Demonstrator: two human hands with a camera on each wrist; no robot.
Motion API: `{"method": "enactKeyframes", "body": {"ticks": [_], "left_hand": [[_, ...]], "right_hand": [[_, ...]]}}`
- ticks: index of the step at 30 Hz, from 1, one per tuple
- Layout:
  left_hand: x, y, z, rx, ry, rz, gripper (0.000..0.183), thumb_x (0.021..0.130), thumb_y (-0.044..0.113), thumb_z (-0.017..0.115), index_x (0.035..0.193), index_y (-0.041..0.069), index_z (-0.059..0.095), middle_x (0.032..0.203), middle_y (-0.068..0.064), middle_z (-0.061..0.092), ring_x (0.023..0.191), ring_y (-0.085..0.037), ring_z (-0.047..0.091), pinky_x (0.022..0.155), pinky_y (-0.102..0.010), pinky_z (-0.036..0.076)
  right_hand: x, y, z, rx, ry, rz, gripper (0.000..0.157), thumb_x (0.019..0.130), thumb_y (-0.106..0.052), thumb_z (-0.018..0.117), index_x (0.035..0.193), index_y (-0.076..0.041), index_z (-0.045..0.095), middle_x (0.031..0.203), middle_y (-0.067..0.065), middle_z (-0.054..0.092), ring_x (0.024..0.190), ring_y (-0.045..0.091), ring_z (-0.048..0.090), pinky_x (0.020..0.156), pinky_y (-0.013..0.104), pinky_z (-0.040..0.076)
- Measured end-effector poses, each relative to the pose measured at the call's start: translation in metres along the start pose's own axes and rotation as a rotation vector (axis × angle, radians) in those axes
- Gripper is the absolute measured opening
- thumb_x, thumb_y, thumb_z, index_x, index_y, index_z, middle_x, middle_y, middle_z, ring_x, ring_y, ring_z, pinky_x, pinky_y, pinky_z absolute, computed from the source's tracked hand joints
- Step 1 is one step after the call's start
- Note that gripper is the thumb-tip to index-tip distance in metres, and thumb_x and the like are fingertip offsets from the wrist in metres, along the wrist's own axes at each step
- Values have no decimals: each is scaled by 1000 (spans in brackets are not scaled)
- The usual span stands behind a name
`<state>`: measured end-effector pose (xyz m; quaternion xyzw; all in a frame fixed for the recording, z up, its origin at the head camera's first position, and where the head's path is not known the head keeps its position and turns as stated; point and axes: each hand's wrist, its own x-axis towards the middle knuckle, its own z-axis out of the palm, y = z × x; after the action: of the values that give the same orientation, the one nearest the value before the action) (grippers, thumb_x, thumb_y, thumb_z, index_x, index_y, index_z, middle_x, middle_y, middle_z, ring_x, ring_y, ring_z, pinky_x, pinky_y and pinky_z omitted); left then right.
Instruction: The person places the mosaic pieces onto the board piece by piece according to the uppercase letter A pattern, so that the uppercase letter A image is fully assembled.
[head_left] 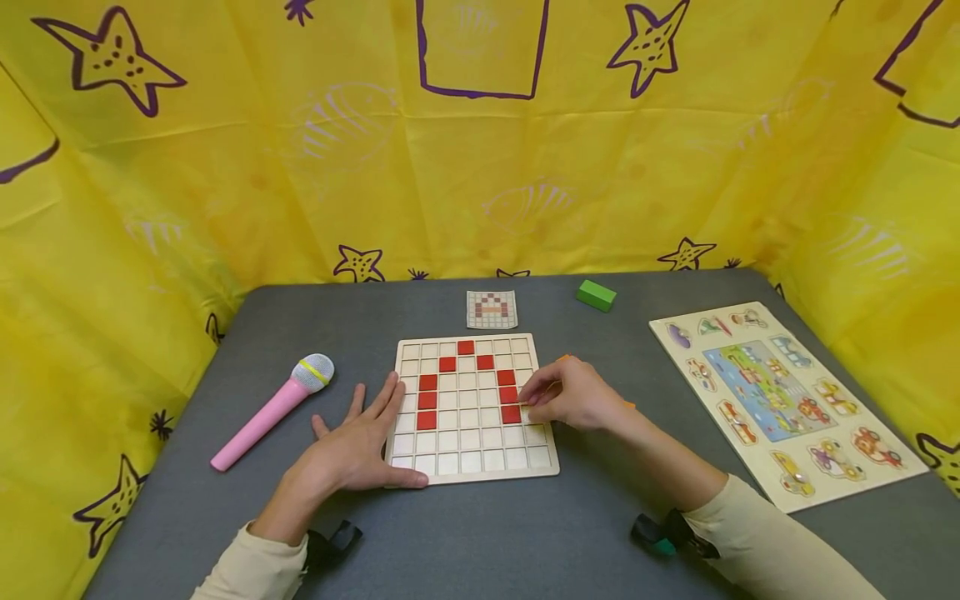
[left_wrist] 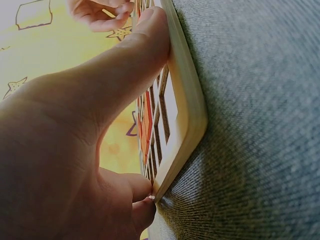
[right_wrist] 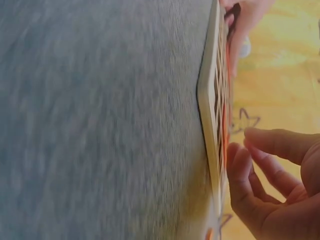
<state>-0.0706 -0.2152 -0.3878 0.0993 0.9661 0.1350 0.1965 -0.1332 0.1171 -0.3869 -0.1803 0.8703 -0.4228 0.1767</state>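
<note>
A wooden grid board (head_left: 495, 477) lies flat on the grey table, with several red square tiles (head_left: 466, 347) set in its cells in an arch shape. My left hand (head_left: 360, 450) rests at the board's near left corner, fingers spread along the left edge and thumb on the front rim. Over the right side of the board, my right hand (head_left: 573, 396) has its bent fingertips right at the lower right red tiles (head_left: 511, 413). In the right wrist view a gap shows between thumb and fingers (right_wrist: 240, 170), with nothing visible in it. Orange pieces (head_left: 630, 406) peek out from behind this hand.
Behind the board lies a small pattern card (head_left: 492, 321), and a green block (head_left: 596, 296) is to its right. A pink toy microphone (head_left: 262, 421) lies at the left. On the right is a wooden picture puzzle (head_left: 780, 492). Yellow cloth (head_left: 450, 192) surrounds the table.
</note>
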Motion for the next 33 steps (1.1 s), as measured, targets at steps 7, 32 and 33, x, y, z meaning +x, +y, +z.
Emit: {"method": "enactKeyframes", "body": {"ticks": [7, 32, 33], "left_hand": [[0, -1, 0, -1, 0, 4, 142, 67, 83, 78, 169, 14, 7, 178, -4, -3, 158, -55, 4, 94, -97, 5], [1, -2, 0, -18, -17, -8, 142, 67, 83, 78, 169, 16, 6, 178, -2, -7, 159, -52, 0, 96, -96, 1], [1, -2, 0, -19, -18, -7, 142, 67, 83, 78, 169, 16, 6, 178, -2, -7, 159, -53, 0, 96, -96, 1]], "right_hand": [[-2, 15, -22, -30, 94, 71, 20, 80, -4, 85, 100, -7, 82, 98, 7, 77, 78, 14, 68, 67, 29, 57], [-9, 44, -47, -280, 238, 125, 30, 74, -4, 85, 103, -8, 80, 90, 7, 71, 83, 20, 62, 75, 32, 47], [-9, 44, -47, -278, 239, 126, 30, 74, -4, 84, 103, -8, 80, 89, 7, 71, 82, 20, 62, 75, 32, 47]]}}
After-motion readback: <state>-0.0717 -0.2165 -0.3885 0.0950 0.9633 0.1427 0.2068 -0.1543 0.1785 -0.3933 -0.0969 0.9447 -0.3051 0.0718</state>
